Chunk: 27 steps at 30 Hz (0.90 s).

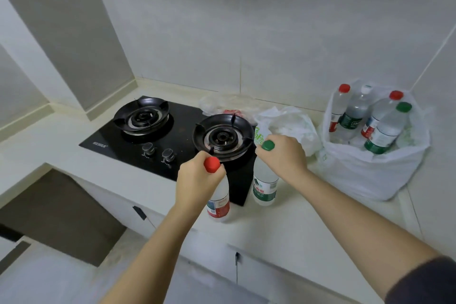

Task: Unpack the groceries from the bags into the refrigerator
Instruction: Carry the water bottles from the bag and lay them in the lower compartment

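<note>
The left hand (197, 181) curls its fingers round the neck of a clear, red-labelled red-capped bottle (218, 203) and the right hand (283, 155) likewise grips a clear, green-labelled green-capped bottle (264, 189), both bottles' bases at the pale worktop (308, 229) by the black hob (172, 140).

Both forearms bare, reaching from lower frame toward centre. Left hand (198, 180) at centre, fingers curled round neck of red-capped bottle (218, 201). Right hand (283, 155) just right of it, gripping neck of green-capped bottle (264, 187). Dark sleeve (424, 281) in lower right corner.
</note>
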Available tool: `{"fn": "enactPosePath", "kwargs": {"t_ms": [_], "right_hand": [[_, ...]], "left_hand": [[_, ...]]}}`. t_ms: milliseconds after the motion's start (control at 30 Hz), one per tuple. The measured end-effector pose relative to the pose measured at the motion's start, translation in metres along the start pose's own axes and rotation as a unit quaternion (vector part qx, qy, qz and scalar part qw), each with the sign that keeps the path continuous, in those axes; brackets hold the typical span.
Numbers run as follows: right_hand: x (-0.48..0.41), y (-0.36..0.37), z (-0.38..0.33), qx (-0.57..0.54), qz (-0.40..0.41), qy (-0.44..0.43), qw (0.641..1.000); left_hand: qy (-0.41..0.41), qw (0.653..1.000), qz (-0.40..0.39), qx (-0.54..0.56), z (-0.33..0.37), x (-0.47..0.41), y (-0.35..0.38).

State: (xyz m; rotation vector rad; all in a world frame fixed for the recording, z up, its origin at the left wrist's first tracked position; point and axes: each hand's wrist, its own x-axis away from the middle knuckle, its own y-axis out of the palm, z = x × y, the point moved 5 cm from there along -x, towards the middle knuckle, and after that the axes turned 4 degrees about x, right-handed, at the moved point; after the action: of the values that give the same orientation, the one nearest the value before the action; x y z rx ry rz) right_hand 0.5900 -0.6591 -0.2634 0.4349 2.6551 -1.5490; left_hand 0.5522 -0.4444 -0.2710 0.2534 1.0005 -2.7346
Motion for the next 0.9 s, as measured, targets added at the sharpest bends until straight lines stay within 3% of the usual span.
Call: {"fn": "enactPosePath", "kwargs": {"t_ms": [267,667,767,900], "right_hand": [[0.014,0.031,0.008,-0.015,-0.006,0.011,1.000],[0.017,0.045,0.022,-0.017,0.053,0.012,0.998],[0.027,0.053,0.034,-0.108,0.079,0.006,0.991],[0.062,0.076,0.063,-0.230,0.117,-0.007,0.966]], "left_hand": [[-0.011,1.000,-0.005,0.003,-0.035,0.006,0.007],[0.007,0.999,-0.008,0.046,-0.046,0.005,0.018],[0.012,0.998,-0.001,0.066,-0.055,0.015,0.017],[-0.061,0.991,0.008,0.121,-0.092,0.044,0.026]]}}
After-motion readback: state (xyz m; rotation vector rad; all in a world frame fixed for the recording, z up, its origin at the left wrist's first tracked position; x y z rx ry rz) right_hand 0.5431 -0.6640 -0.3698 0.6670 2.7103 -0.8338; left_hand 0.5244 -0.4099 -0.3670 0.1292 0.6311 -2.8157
